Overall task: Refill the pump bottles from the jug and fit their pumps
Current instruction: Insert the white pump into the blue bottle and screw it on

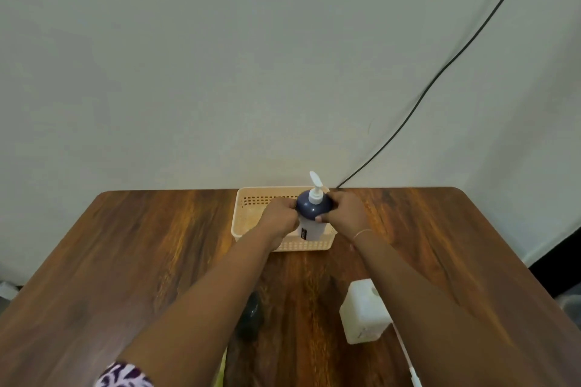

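Note:
A dark blue pump bottle [312, 207] with a white label and a white pump [315, 188] on top stands upright inside a beige perforated basket [251, 202] at the far middle of the wooden table. My left hand [280, 217] grips the bottle's left side and my right hand [345, 214] grips its right side. A white jug [361, 313] stands near me on the right, partly behind my right forearm. A second dark bottle [250, 316] sits close to me, half hidden under my left forearm.
The wooden table [157, 245] ends against a pale wall. A black cable [440, 72] runs down the wall to the table's far edge. A thin white tube [408, 358] lies near the table's front right.

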